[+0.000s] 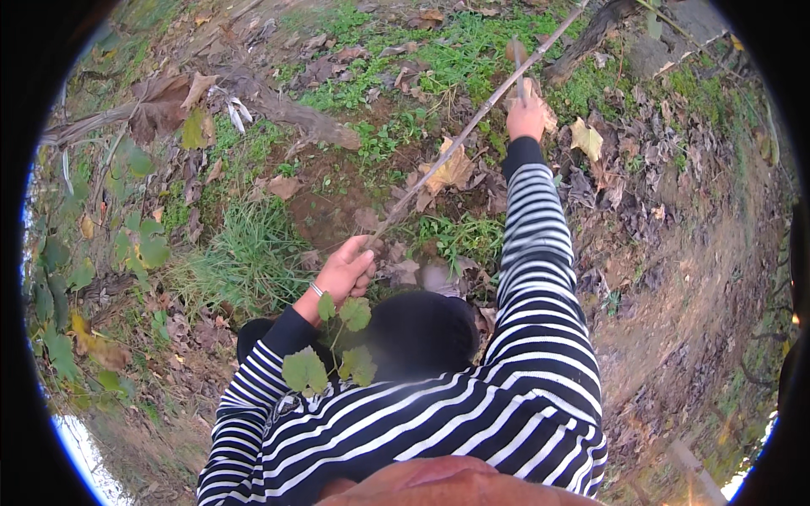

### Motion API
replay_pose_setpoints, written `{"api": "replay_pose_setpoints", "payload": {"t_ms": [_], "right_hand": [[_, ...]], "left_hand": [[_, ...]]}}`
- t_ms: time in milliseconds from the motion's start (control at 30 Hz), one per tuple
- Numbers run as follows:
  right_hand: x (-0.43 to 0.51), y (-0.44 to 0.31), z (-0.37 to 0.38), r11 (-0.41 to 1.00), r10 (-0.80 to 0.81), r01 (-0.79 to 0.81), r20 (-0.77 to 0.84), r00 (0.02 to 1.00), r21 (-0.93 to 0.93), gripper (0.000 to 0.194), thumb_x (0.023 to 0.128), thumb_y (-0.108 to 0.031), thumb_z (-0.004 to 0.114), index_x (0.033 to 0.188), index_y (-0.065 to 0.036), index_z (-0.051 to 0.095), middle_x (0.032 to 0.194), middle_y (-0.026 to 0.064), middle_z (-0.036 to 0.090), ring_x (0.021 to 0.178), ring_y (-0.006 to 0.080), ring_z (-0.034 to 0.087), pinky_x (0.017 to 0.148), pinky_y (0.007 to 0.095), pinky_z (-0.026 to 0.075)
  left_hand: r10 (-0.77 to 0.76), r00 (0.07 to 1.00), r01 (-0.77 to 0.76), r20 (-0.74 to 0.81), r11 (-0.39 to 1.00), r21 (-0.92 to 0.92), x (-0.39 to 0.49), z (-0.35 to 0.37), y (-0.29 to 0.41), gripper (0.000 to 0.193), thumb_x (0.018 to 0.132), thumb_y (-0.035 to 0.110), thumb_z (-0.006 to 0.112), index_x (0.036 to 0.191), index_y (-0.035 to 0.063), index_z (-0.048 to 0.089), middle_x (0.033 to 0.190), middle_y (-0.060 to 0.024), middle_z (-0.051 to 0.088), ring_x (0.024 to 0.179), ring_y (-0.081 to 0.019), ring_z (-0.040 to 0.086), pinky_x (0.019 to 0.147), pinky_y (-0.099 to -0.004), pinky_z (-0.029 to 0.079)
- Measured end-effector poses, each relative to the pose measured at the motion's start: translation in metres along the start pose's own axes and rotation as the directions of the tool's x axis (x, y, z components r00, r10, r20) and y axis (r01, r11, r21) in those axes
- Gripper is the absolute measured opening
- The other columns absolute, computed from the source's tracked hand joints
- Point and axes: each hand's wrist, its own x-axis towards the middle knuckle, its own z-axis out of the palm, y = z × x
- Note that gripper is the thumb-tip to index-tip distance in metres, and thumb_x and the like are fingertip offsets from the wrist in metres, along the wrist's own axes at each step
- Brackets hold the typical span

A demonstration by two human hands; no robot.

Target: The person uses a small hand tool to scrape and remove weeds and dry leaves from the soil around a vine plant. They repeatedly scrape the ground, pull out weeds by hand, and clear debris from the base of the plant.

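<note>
A long, thin woody cane (452, 145) runs from my left hand (347, 271) up to the top right of the view. My left fingers and thumb are closed around its lower end. My right hand (526, 119) is stretched far out, gripping a narrow grey tool (519, 68). That tool is blurred, and its exact kind is unclear. It crosses the cane in the picture; whether the two touch I cannot tell. Dry leaves lie about my right hand, among them a pale yellow one (586, 140). A leafy green shoot (345, 329) hangs before my left forearm.
A thick, gnarled vine trunk (285, 114) stretches across the upper left. Another dark trunk (588, 39) stands at the top right. Grape leaves (149, 243) hang at the left. Grass (247, 253) and fallen leaves cover the soil, with a stake (696, 471) at the lower right.
</note>
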Motion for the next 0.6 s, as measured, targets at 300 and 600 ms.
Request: {"api": "replay_pose_setpoints", "payload": {"t_ms": [300, 600], "right_hand": [[-0.117, 0.066, -0.038, 1.000, -0.007, 0.008, 0.025, 1.000, -0.017, 0.033, 0.088, -0.020, 0.049, 0.119, -0.014, 0.057, 0.084, 0.0239, 0.063, 0.076, 0.0415, 0.061, 0.071, 0.0485, 0.048], [0.000, -0.016, -0.007, 0.990, -0.137, 0.139, -0.119, 0.983, 0.005, 0.024, 0.085, -0.017, 0.051, 0.102, -0.006, 0.063, 0.087, 0.0223, 0.063, 0.082, 0.0399, 0.059, 0.073, 0.0470, 0.047]], "left_hand": [[0.002, 1.000, -0.002, 0.021, 1.000, 0.003, 0.005, 0.002, 0.000, 0.025, 0.097, 0.018, 0.042, 0.121, 0.0127, 0.041, 0.073, 0.0008, 0.045, 0.045, -0.0030, 0.030, 0.039, -0.0186, 0.024], [0.000, 0.999, -0.001, 0.034, 1.000, 0.010, -0.001, 0.008, 0.000, 0.025, 0.096, 0.018, 0.044, 0.121, 0.0143, 0.041, 0.073, 0.0019, 0.043, 0.047, -0.0033, 0.030, 0.040, -0.0182, 0.024]]}}
